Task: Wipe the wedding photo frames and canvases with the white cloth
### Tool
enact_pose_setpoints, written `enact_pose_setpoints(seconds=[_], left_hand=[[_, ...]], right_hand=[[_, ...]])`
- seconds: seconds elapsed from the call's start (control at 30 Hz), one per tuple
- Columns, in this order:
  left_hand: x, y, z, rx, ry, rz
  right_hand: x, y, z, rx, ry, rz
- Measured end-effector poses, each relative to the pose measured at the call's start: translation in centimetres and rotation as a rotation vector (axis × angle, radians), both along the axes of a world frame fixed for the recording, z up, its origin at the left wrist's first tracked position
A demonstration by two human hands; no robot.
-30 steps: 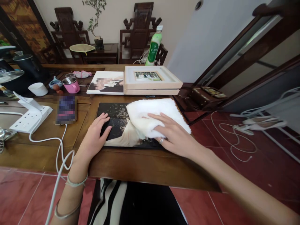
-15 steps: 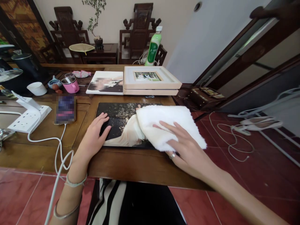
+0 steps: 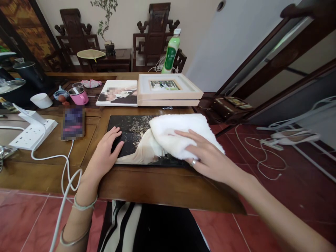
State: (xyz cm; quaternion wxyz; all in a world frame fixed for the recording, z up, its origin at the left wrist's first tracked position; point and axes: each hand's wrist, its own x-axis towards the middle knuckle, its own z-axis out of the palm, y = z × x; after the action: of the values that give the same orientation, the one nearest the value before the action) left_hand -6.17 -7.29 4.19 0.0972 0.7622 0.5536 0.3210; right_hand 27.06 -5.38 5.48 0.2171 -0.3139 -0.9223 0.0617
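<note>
A dark photo panel (image 3: 133, 140) showing a pale flowing dress lies flat near the table's front edge. My left hand (image 3: 107, 147) rests on its left end, fingers spread and holding nothing. Over the panel's right part lies a fluffy white cloth (image 3: 181, 131), which hides that side of the picture. My right hand (image 3: 204, 152), with a ring on one finger, presses on the cloth and grips its near edge between thumb and fingers.
Behind the panel are a white-edged photo print (image 3: 118, 92) and stacked pale wooden frames (image 3: 170, 96), with a green bottle (image 3: 171, 52) beyond. Leftward on the table (image 3: 162, 185) are a phone (image 3: 73, 122), a power strip (image 3: 34, 133) with white cables, and a pink mug (image 3: 79, 96).
My right hand and the white cloth have slid slightly away from me and to the left over the panel. My left hand has stayed in place.
</note>
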Motion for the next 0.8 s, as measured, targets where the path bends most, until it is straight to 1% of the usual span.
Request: enact_pose_setpoints(seconds=[0.07, 0.13, 0.2, 0.27, 0.33, 0.4, 0.57, 0.67, 0.8], left_hand=[[0.5, -0.5, -0.4, 0.0, 0.002, 0.002], [0.9, -0.8, -0.6, 0.0, 0.001, 0.004], [1.2, -1.0, -0.5, 0.0, -0.001, 0.003], [1.4, -0.9, -0.4, 0.0, -0.003, 0.001], [1.4, -0.6, -0.1, 0.002, -0.004, -0.001], [1.3, -0.2, 0.2, 0.003, -0.003, -0.003], [1.1, 0.6, 1.2, 0.0, -0.009, 0.003], [0.8, 0.6, 1.3, 0.003, -0.01, 0.004], [0.6, 0.0, 0.9, -0.002, -0.01, 0.004]], right_hand=[[-0.4, 1.2, -0.8, 0.021, 0.001, -0.065], [-1.3, 1.8, -1.3, 0.036, -0.002, -0.14], [-2.4, 1.7, -1.4, 0.055, -0.01, -0.209], [-3.5, 1.1, -1.1, 0.072, -0.023, -0.231], [-4.1, 0.3, -0.5, 0.066, -0.038, -0.193], [-4.4, -0.7, 0.2, 0.048, -0.038, -0.124], [-3.7, -2.4, 1.6, 0.032, -0.001, 0.023], [-2.9, -2.4, 1.6, 0.023, 0.025, 0.068], [-1.7, -1.2, 0.8, 0.027, 0.034, 0.036]])
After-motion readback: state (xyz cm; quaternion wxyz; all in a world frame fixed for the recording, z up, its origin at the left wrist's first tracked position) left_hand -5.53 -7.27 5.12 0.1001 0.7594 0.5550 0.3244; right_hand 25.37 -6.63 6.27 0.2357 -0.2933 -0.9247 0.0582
